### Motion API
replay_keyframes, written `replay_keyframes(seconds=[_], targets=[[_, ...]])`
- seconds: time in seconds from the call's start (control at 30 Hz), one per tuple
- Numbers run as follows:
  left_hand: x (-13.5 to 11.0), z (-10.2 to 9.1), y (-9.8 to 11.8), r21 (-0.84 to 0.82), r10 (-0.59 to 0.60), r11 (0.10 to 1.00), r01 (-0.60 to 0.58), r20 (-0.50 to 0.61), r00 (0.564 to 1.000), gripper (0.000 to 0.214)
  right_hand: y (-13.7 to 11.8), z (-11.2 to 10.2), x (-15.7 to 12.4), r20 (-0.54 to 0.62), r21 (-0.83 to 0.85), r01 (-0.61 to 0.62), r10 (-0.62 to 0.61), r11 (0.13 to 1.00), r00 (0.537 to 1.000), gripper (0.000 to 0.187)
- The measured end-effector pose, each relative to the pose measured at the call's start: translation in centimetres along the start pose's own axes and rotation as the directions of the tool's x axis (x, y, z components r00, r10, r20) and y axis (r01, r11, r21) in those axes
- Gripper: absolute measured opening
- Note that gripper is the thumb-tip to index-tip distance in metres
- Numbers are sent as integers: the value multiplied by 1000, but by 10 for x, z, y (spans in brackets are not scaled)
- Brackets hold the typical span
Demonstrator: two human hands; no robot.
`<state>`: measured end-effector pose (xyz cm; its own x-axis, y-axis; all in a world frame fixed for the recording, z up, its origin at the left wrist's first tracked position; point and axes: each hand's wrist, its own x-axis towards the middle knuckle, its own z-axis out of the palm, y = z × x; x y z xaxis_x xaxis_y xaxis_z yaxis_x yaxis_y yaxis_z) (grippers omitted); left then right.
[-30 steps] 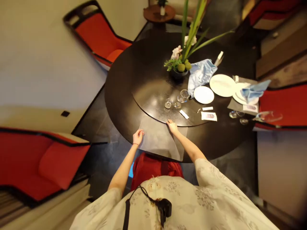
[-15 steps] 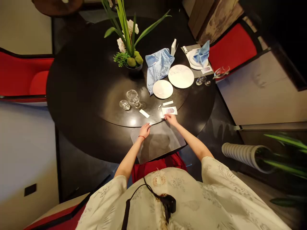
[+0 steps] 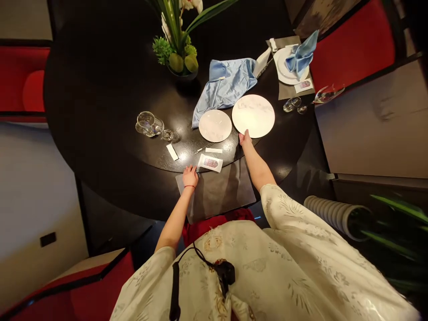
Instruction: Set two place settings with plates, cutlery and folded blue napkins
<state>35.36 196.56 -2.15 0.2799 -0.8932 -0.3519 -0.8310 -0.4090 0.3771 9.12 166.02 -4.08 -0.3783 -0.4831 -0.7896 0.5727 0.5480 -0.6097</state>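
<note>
My right hand point(image 3: 245, 137) is at the near rim of the large white plate point(image 3: 253, 115), thumb over the edge and the other fingers partly hidden. My left hand point(image 3: 190, 176) lies open, fingers stretched over the edge of the round turntable point(image 3: 147, 156), by the top left corner of the grey placemat point(image 3: 220, 191). Just right of its fingertips sits a white printed packet point(image 3: 210, 163). Beyond it lie a white strip point(image 3: 214, 150), a thin dark utensil point(image 3: 203, 148) and a smaller white plate point(image 3: 215, 126). A crumpled blue napkin point(image 3: 230, 82) spreads behind the plates.
Stemmed glasses point(image 3: 150, 124) and a small white rectangular piece point(image 3: 172, 152) are on the left. A potted flower arrangement point(image 3: 180, 62) stands farther back. At right is another place setting with a folded blue napkin point(image 3: 302, 55) and glasses point(image 3: 292, 104). Red chairs point(image 3: 361, 40) surround the table.
The turntable has turned, carrying the glasses, packet and plates leftward relative to the placemat. My right hand has left the packet and moved to the large plate. My left hand stays near the placemat corner.
</note>
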Motion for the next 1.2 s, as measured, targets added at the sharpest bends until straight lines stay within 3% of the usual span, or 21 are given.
replay_keyframes(seconds=[0.1,0.23,0.33,0.43,0.53,0.6,0.67,0.7,0.73,0.8,0.83,0.9,0.93,1.03,1.1,1.2], targets=[[4,-12,-12,31,-40,999,41,-7,999,45,18,2,4,-71,9,44,-44,999,997,36],[11,-24,-30,18,-44,999,44,-8,999,41,17,-22,7,32,-29,254,-253,967,967,43],[19,-29,-46,-63,-43,997,39,-56,998,35,-8,-64,9,118,-41,422,-415,906,902,45],[27,-32,-60,-304,-129,949,82,-139,982,23,-42,-128,1,234,-95,496,-465,863,854,39],[27,-30,-54,-640,-344,758,126,-227,911,26,-71,-208,-18,376,-240,488,-383,839,844,26],[19,-21,-33,-803,-408,589,89,-201,890,32,-84,-253,-33,456,-364,450,-265,816,849,22],[5,-6,-2,-906,-298,413,90,-42,954,40,-90,-279,-47,522,-494,413,-119,765,845,25],[-3,3,14,-932,-185,335,137,77,980,45,-89,-284,-53,549,-556,401,-40,728,835,30],[-12,13,29,-936,-63,287,203,192,979,51,-86,-283,-58,571,-615,390,46,685,819,33],[-29,33,47,-905,102,303,299,343,934,60,-70,-269,-65,594,-716,364,245,596,767,38],[-38,42,49,-885,127,346,311,373,919,61,-58,-258,-69,593,-749,350,335,562,732,39],[-58,58,41,-860,84,422,286,351,933,59,-24,-241,-76,601,-759,321,420,566,681,39],[-70,66,31,-858,29,437,270,314,949,57,-3,-236,-80,614,-734,304,402,607,679,38],[-108,85,-2,-871,-192,404,279,217,957,55,60,-243,-95,606,-627,256,253,736,754,36],[-127,95,-19,-878,-308,366,309,200,930,55,97,-261,-107,559,-618,237,207,749,803,37],[-137,105,-28,-865,-362,359,349,216,907,51,135,-287,-118,515,-610,255,131,750,847,40]])
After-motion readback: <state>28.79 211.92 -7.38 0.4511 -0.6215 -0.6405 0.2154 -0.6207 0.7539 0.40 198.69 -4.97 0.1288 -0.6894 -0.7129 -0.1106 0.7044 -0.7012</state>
